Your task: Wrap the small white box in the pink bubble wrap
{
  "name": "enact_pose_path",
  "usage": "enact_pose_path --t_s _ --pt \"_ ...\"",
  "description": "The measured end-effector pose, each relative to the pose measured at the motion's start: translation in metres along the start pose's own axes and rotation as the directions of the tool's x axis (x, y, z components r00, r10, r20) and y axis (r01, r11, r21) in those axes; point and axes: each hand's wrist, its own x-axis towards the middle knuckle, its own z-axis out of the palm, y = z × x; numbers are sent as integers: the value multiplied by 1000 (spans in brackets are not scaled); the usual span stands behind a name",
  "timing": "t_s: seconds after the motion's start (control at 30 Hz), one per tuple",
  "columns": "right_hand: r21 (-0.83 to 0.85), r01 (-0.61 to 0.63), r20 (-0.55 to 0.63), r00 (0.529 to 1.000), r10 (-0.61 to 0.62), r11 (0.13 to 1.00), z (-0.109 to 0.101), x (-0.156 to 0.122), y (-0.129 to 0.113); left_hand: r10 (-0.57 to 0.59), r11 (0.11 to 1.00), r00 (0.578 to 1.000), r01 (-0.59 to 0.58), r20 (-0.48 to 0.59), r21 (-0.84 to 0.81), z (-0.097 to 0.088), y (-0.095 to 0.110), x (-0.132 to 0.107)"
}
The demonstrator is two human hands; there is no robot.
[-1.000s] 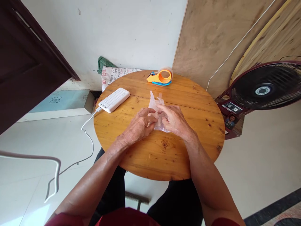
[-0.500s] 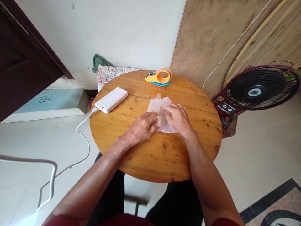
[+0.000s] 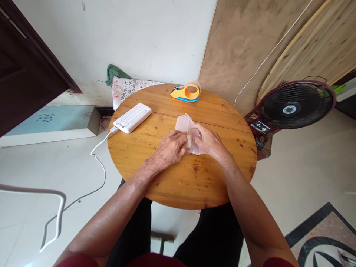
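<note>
The round wooden table [image 3: 167,189] runs out to a curved near edge just in front of the person's legs, and both forearms reach in over that edge, one at each side. Bare wood stretches from the hands to the right edge and down to the near edge; on the left, a white power bank [image 3: 132,118] lies slantwise by the rim, its white cable [image 3: 104,172] dropping over the left edge to the floor. At the far edge stands an orange and blue tape dispenser [image 3: 179,94], well apart from the hands. The crumpled clear bubble wrap [image 3: 183,123] lies near the table's middle, between the hands and partly under them, its flatter end pointing to the far edge. The left hand [image 3: 172,144] is laid over its near left part with the fingers bunched and curled down; whether they pinch it cannot be told. A small tan piece [image 3: 189,141] shows at those fingertips. The right hand [image 3: 210,141] rests on the wrap's right side, thumb and forefinger apart. The tabletop is knotted and crossed by a seam. Beyond its far left edge sits a printed sack [image 3: 124,89] against the white wall [image 3: 139,33]; a dark red fan [image 3: 290,107] stands past the right edge.
</note>
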Motion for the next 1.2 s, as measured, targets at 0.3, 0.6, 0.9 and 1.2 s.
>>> enact_pose_path --t_s 0.3,0.6,0.9,1.2 --pt "108 -249 0 968 250 962 12 -10 -1 -3 1000 999 3 32 -11 -1 1 1" --pt "232 -296 -93 941 324 927 23 -8 0 -17 1000 998 17 68 2 -5 4 3" --pt "783 -189 -64 923 379 593 39 0 -7 -3 999 998 6 68 -36 -3 2 4" --pt "810 -170 -38 940 338 562 32 5 -19 -4 994 999 8 35 -112 -4 1 3"
